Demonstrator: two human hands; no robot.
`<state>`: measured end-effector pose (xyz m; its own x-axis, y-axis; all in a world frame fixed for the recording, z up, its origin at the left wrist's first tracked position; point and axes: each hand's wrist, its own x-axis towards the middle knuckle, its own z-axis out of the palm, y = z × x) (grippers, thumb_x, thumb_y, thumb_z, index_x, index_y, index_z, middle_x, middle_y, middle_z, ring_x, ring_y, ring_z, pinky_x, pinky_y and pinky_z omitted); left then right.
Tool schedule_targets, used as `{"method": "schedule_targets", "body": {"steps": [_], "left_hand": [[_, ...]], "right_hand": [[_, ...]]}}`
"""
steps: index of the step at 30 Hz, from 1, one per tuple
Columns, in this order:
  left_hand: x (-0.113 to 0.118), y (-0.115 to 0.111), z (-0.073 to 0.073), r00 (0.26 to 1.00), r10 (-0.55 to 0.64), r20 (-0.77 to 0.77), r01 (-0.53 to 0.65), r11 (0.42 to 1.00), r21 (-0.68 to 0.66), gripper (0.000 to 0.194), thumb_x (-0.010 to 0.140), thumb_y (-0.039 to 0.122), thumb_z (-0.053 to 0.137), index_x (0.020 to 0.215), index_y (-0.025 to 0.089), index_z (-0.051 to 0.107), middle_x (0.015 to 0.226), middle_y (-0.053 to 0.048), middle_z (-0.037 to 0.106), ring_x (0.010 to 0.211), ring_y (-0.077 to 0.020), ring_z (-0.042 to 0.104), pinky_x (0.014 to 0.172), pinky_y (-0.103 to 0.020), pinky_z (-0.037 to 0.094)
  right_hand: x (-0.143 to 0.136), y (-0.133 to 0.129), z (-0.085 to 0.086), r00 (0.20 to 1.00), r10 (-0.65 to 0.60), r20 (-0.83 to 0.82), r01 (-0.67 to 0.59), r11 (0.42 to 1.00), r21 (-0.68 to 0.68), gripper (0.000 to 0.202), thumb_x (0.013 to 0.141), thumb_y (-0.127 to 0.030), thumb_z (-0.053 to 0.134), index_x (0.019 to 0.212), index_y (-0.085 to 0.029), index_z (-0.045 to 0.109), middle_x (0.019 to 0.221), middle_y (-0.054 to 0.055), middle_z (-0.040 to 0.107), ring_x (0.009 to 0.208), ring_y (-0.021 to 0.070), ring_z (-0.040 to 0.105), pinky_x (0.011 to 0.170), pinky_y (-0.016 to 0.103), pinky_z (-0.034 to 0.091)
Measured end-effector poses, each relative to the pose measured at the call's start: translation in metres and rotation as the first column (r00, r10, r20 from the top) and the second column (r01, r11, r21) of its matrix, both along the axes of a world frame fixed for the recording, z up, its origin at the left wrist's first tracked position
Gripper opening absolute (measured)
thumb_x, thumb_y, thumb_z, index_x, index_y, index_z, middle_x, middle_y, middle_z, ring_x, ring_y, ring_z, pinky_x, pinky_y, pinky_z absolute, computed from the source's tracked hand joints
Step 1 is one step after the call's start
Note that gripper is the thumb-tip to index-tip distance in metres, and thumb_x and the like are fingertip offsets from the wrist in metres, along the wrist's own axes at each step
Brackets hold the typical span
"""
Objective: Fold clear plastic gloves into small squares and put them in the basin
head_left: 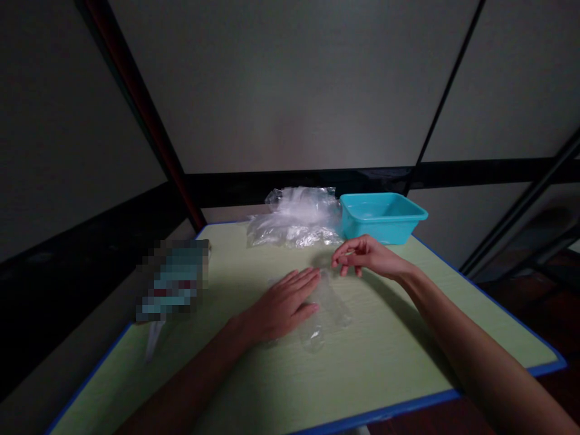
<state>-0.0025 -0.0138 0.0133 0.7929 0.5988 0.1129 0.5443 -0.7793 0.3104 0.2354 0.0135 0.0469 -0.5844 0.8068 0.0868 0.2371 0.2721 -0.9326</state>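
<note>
My left hand (286, 305) lies flat on a thin clear plastic piece (313, 338), fingers stretched out and pointing away to the right. The plastic spreads out from under it in see-through strips on the table; whether it is a bag or a glove I cannot tell, and part of it is covered by the hand. Just right of the far end of the plastic, my right hand (362, 257) hovers above the table with loosely bent, parted fingers. Nothing shows in its grasp.
A crumpled pile of clear plastic bags (301, 217) lies at the table's back edge. Beside it stands a turquoise plastic basin (378, 228). A pixelated box-like object (174, 281) is at the left edge, with a white strip sticking out. Blue trim edges the pale green table (385, 368); walls rise behind.
</note>
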Motion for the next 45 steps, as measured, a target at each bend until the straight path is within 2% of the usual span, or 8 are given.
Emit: {"method": "schedule_targets", "body": {"steps": [3, 6, 10, 18, 23, 27, 36, 45], "left_hand": [[0.000, 0.003, -0.004, 1.000, -0.024, 0.006, 0.024, 1.000, 0.002, 0.052, 0.086, 0.041, 0.032, 0.133, 0.021, 0.023, 0.139, -0.005, 0.022, 0.128, -0.0177, 0.019, 0.105, -0.036, 0.013], [0.000, 0.003, -0.007, 0.999, -0.032, 0.027, 0.033, 0.999, -0.004, 0.051, 0.085, 0.041, 0.034, 0.132, 0.022, 0.025, 0.139, -0.005, 0.022, 0.128, -0.0183, 0.019, 0.105, -0.037, 0.013], [-0.002, 0.004, -0.008, 0.998, -0.011, 0.058, 0.012, 1.000, -0.016, 0.053, 0.084, 0.042, 0.035, 0.132, 0.021, 0.025, 0.140, -0.005, 0.021, 0.128, -0.0189, 0.019, 0.104, -0.037, 0.013], [-0.030, 0.021, -0.004, 0.984, 0.131, 0.117, -0.123, 0.990, -0.075, 0.051, 0.087, 0.039, 0.030, 0.132, 0.016, 0.025, 0.140, -0.008, 0.021, 0.128, -0.0186, 0.018, 0.104, -0.036, 0.012], [-0.045, 0.023, -0.005, 0.993, 0.101, 0.060, -0.095, 0.991, -0.090, 0.053, 0.086, 0.042, 0.029, 0.133, 0.018, 0.021, 0.140, -0.007, 0.016, 0.128, -0.0190, 0.016, 0.103, -0.037, 0.011], [-0.046, 0.023, -0.009, 0.993, 0.120, -0.021, -0.121, 0.992, -0.046, 0.055, 0.085, 0.043, 0.030, 0.132, 0.014, 0.024, 0.139, -0.011, 0.019, 0.128, -0.0200, 0.016, 0.103, -0.036, 0.012], [-0.049, 0.025, -0.015, 0.992, 0.129, 0.004, -0.129, 0.991, 0.031, 0.055, 0.085, 0.042, 0.032, 0.132, 0.016, 0.024, 0.139, -0.011, 0.021, 0.128, -0.0203, 0.019, 0.103, -0.037, 0.014], [-0.025, 0.003, -0.012, 0.957, 0.215, 0.193, -0.231, 0.971, 0.067, 0.050, 0.085, 0.032, 0.032, 0.131, 0.012, 0.028, 0.138, -0.011, 0.026, 0.127, -0.0198, 0.022, 0.104, -0.037, 0.017]], "right_hand": [[-0.007, 0.011, -0.017, 0.962, -0.232, 0.147, 0.183, 0.941, 0.286, 0.022, 0.078, -0.020, 0.047, 0.090, -0.009, 0.063, 0.081, 0.009, 0.062, 0.071, 0.0156, 0.059, 0.058, 0.026, 0.047], [-0.010, 0.015, -0.029, 0.943, -0.160, 0.292, -0.027, 0.836, 0.547, 0.035, 0.073, -0.005, 0.042, 0.101, -0.015, 0.061, 0.097, 0.009, 0.058, 0.092, 0.0185, 0.052, 0.081, 0.036, 0.043], [-0.007, 0.016, -0.035, 0.877, -0.124, 0.464, -0.234, 0.733, 0.639, 0.052, 0.066, 0.005, 0.037, 0.106, -0.018, 0.059, 0.118, 0.010, 0.048, 0.110, 0.0207, 0.042, 0.092, 0.040, 0.033], [-0.009, 0.012, -0.035, 0.838, -0.243, 0.490, -0.140, 0.770, 0.622, 0.044, 0.081, -0.009, 0.034, 0.124, -0.016, 0.042, 0.128, 0.010, 0.041, 0.118, 0.0197, 0.036, 0.096, 0.039, 0.032], [-0.031, -0.008, -0.030, 0.791, -0.111, 0.602, -0.277, 0.813, 0.513, 0.064, 0.086, -0.047, 0.029, 0.135, -0.011, 0.013, 0.140, 0.013, 0.012, 0.128, 0.0220, 0.012, 0.103, 0.043, 0.014], [-0.034, -0.015, -0.037, 0.726, -0.058, 0.685, -0.351, 0.826, 0.441, 0.075, 0.082, -0.057, 0.027, 0.135, -0.008, 0.007, 0.140, 0.015, 0.007, 0.129, 0.0222, 0.006, 0.105, 0.043, 0.007], [-0.026, -0.016, -0.044, 0.744, -0.094, 0.661, -0.342, 0.796, 0.498, 0.070, 0.084, -0.053, 0.029, 0.136, -0.011, 0.007, 0.140, 0.013, 0.009, 0.129, 0.0218, 0.009, 0.104, 0.043, 0.011], [-0.044, -0.027, -0.037, 0.826, -0.287, 0.484, -0.087, 0.785, 0.614, 0.048, 0.089, -0.031, 0.026, 0.131, -0.009, 0.028, 0.137, 0.013, 0.025, 0.126, 0.0206, 0.022, 0.103, 0.041, 0.021]]}}
